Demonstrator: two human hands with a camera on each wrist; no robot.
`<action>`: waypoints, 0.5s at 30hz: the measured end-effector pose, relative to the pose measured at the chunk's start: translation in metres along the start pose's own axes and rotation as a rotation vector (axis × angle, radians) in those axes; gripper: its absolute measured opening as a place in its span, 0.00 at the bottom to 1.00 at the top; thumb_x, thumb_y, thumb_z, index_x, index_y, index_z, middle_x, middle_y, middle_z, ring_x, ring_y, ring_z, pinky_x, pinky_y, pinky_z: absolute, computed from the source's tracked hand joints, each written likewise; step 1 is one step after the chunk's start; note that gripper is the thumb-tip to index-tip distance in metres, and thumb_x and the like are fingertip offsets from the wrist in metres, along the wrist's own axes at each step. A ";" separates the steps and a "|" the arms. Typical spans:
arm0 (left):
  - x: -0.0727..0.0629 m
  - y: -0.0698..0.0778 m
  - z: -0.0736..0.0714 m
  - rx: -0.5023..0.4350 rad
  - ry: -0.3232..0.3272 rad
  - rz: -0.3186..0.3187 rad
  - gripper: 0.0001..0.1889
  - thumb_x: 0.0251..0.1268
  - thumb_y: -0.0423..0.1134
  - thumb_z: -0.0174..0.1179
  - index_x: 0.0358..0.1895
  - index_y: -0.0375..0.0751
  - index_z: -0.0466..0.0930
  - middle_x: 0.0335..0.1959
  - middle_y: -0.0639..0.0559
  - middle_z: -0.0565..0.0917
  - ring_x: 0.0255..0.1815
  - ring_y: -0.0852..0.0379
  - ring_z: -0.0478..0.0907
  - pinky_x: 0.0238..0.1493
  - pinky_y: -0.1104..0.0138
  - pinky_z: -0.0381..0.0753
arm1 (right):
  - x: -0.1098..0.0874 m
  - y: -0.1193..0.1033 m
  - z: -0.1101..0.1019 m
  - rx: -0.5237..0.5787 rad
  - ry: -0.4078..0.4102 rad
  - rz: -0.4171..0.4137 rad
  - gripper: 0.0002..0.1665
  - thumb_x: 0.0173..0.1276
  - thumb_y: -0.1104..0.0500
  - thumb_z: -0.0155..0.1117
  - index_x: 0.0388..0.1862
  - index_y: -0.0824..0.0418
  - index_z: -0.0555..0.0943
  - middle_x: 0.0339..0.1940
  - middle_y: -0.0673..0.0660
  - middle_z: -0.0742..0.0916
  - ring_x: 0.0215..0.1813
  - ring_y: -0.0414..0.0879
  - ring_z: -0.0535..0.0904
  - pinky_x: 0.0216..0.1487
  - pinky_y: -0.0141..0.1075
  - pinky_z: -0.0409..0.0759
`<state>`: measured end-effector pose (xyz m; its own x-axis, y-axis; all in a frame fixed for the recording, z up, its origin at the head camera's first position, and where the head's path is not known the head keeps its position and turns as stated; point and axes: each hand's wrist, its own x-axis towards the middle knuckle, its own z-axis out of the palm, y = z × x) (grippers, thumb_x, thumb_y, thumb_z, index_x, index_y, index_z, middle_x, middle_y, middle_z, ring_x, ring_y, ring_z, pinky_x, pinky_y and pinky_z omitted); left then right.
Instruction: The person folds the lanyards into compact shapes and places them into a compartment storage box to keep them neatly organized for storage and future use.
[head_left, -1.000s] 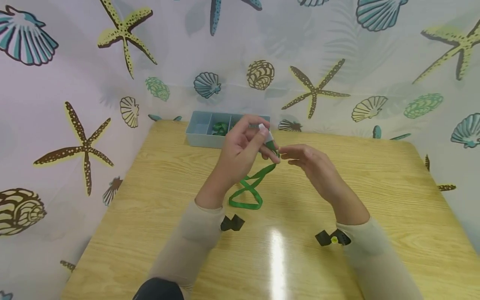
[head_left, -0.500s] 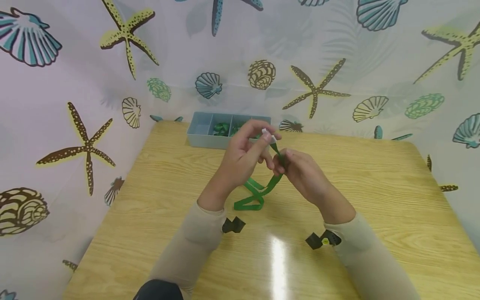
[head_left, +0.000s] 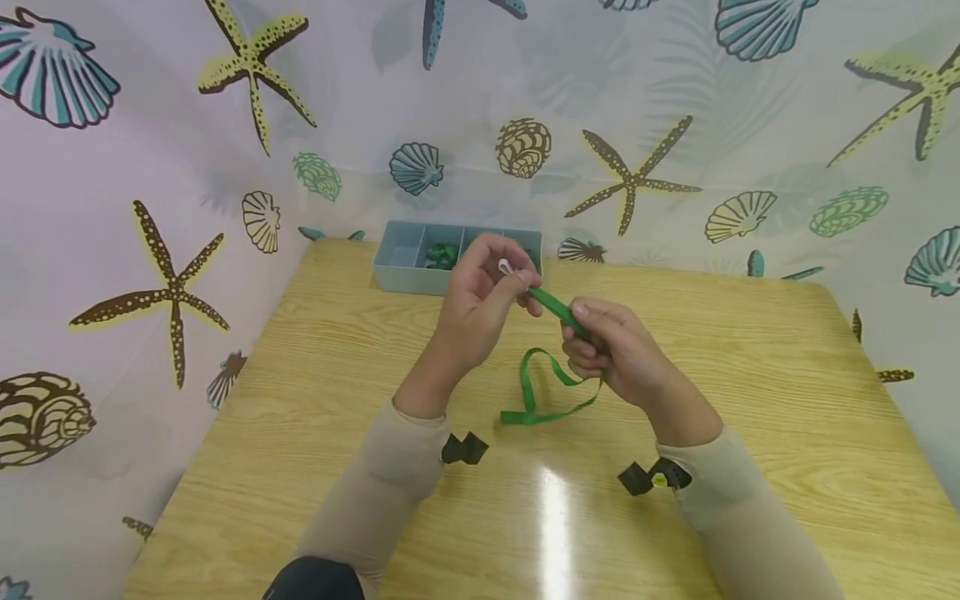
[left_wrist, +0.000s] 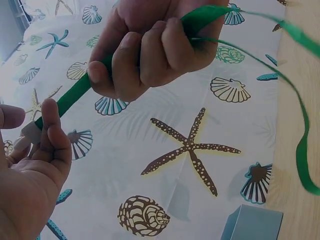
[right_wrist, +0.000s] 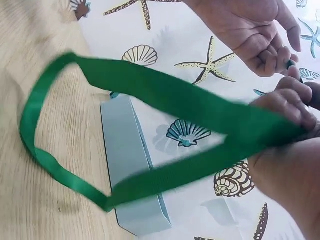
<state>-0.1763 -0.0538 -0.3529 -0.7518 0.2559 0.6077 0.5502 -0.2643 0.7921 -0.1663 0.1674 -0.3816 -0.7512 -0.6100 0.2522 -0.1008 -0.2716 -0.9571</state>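
Note:
A green ribbon [head_left: 553,305] is stretched between my two hands, with a small white piece [head_left: 505,266] at its upper end. The thumb and fingers of my left hand [head_left: 480,304] pinch that white end. My right hand [head_left: 626,354] grips the ribbon a short way further along, its fingers curled round it in the left wrist view. From the right hand the rest of the ribbon [right_wrist: 160,90] hangs in a wide loop, and in the head view its lower part comes down over the table. What the white piece is cannot be told.
At the back of the wooden table [head_left: 300,350] stands a light blue divided box [head_left: 412,281]. Green coiled pieces [head_left: 441,255] lie in one compartment; my left hand hides part of the others. A sheet printed with shells and starfish [head_left: 465,100] hangs behind.
My right hand has come from open beside the ribbon to gripping it and drawn it out straight from the left hand. The hanging loop has shifted right.

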 end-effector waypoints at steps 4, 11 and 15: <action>0.000 -0.002 -0.002 -0.005 0.068 0.008 0.05 0.79 0.28 0.51 0.50 0.27 0.69 0.41 0.46 0.78 0.33 0.57 0.82 0.38 0.61 0.90 | -0.002 0.000 -0.004 -0.083 0.073 0.046 0.25 0.91 0.57 0.40 0.30 0.57 0.76 0.17 0.49 0.67 0.19 0.49 0.53 0.22 0.41 0.51; -0.002 -0.003 -0.008 0.002 0.136 -0.001 0.05 0.80 0.28 0.52 0.51 0.29 0.70 0.40 0.51 0.78 0.37 0.58 0.83 0.36 0.62 0.90 | -0.006 -0.002 -0.013 -0.045 0.046 0.062 0.24 0.91 0.58 0.41 0.31 0.58 0.78 0.16 0.52 0.62 0.15 0.48 0.52 0.17 0.41 0.49; -0.003 -0.003 -0.009 0.019 0.138 0.001 0.05 0.80 0.28 0.52 0.51 0.28 0.70 0.39 0.49 0.79 0.37 0.58 0.83 0.35 0.62 0.90 | -0.006 -0.004 -0.016 -0.168 0.082 0.139 0.22 0.90 0.56 0.46 0.41 0.56 0.87 0.16 0.48 0.72 0.16 0.48 0.55 0.19 0.42 0.52</action>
<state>-0.1792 -0.0615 -0.3577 -0.7937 0.1247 0.5954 0.5565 -0.2464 0.7935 -0.1717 0.1838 -0.3819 -0.8153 -0.5684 0.1108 -0.0949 -0.0576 -0.9938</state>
